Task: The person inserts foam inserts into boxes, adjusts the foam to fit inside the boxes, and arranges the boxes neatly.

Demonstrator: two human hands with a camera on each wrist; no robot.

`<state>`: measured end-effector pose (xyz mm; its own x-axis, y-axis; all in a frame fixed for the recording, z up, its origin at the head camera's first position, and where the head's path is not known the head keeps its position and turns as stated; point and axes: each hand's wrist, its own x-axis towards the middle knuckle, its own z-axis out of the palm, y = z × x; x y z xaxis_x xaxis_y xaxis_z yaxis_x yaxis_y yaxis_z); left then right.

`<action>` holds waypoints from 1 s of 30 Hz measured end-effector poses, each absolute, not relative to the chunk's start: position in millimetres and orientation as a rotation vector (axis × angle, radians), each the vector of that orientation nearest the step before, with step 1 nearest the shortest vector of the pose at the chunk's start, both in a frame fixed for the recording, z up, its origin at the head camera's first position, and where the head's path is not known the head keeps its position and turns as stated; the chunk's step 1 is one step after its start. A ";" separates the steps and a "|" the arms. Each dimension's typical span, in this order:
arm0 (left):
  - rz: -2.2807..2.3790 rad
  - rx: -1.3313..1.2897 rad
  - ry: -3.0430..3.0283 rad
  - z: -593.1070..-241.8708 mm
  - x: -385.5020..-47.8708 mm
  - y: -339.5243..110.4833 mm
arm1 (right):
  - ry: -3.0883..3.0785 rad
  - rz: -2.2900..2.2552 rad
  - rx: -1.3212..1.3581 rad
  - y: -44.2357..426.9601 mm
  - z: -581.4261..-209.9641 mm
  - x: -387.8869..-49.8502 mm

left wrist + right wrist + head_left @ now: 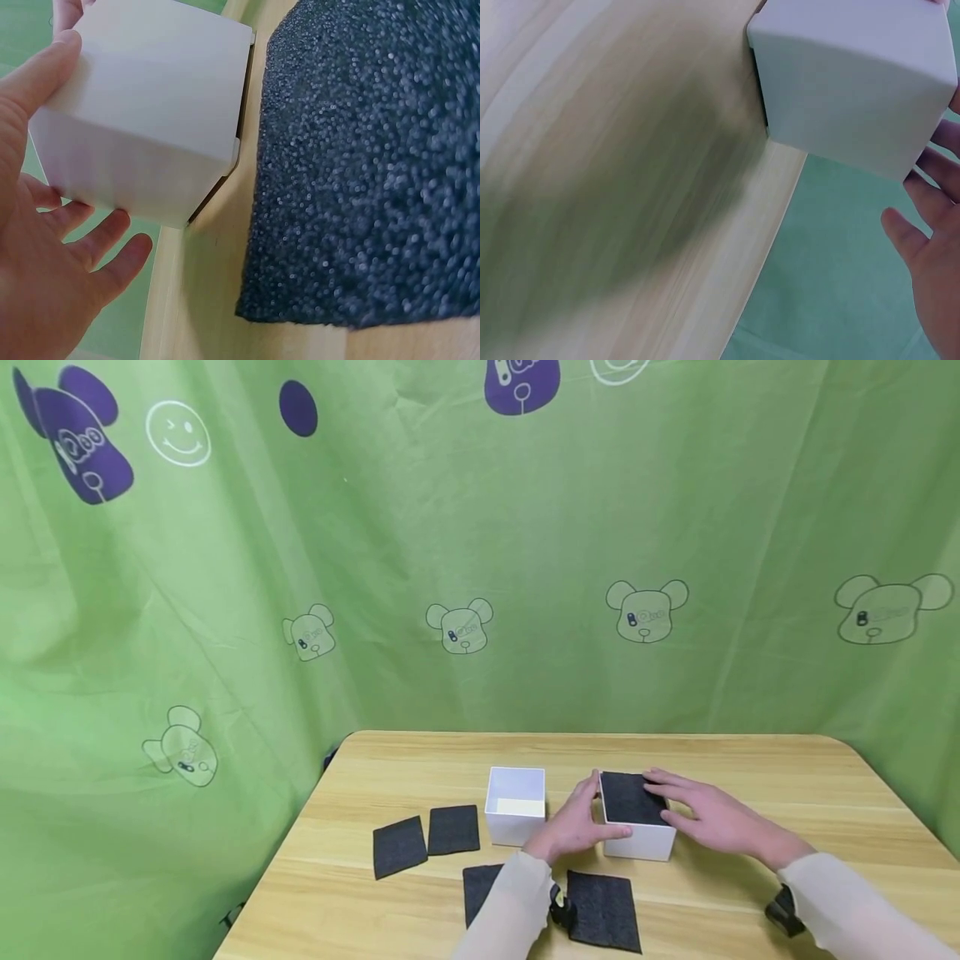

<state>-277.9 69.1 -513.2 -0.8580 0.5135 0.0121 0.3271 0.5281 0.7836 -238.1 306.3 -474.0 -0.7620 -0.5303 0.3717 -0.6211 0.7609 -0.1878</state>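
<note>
A white box (640, 842) stands on the table at the right in the head view. A black foam square (632, 797) covers its top. My left hand (573, 827) holds the box at its near left corner, thumb (56, 64) on the front face and fingers along the left side. With fairly straight fingers, my right hand (708, 814) touches the foam and the top right edge. The right wrist view shows that hand (937, 247) at the rim of the same box (855, 90). What lies under the foam is hidden.
A second white box (516, 831), open at the top, stands to the left. Two black foam squares lie left of it, one (400, 847) beside the other (453, 830). Nearer are another square (480, 887), partly under the left sleeve, and one more (603, 910). A green curtain (525, 527) hangs behind.
</note>
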 end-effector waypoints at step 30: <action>1.240 0.742 2.551 -514.6 -280.3 68.6 | -2.663 0.534 0.982 278.7 -472.2 -252.9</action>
<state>-280.3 68.6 -514.6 -0.8515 0.5235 0.0307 0.3474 0.5194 0.7807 -252.9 278.7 -472.2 -0.7402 -0.5709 0.3551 -0.6637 0.7049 -0.2502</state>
